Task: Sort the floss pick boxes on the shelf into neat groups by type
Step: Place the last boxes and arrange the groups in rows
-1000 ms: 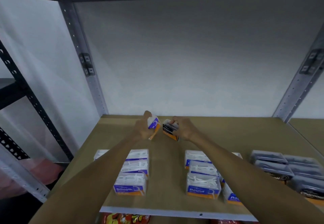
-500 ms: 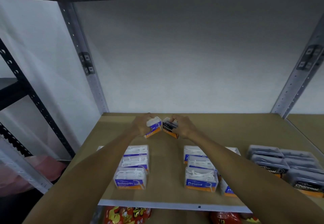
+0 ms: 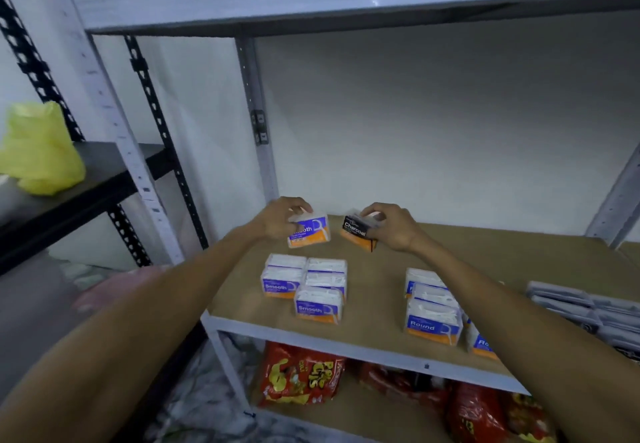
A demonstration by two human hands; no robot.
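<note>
Bare left hand [image 3: 277,222] and right hand [image 3: 396,231] on bare forearms [image 3: 166,307], apparently uncovered to the elbows.

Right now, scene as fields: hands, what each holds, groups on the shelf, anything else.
left hand: grips Smooth box
right hand: grips Charcoal box, tilted
held boxes: apart, near the back of the shelf
Smooth group: front left, five boxes visible
Round group: front middle, partly behind the right arm
grey boxes: far right, labels not readable
snack bags: red, on the shelf below
yellow bag: on the black rack to the left
</note>
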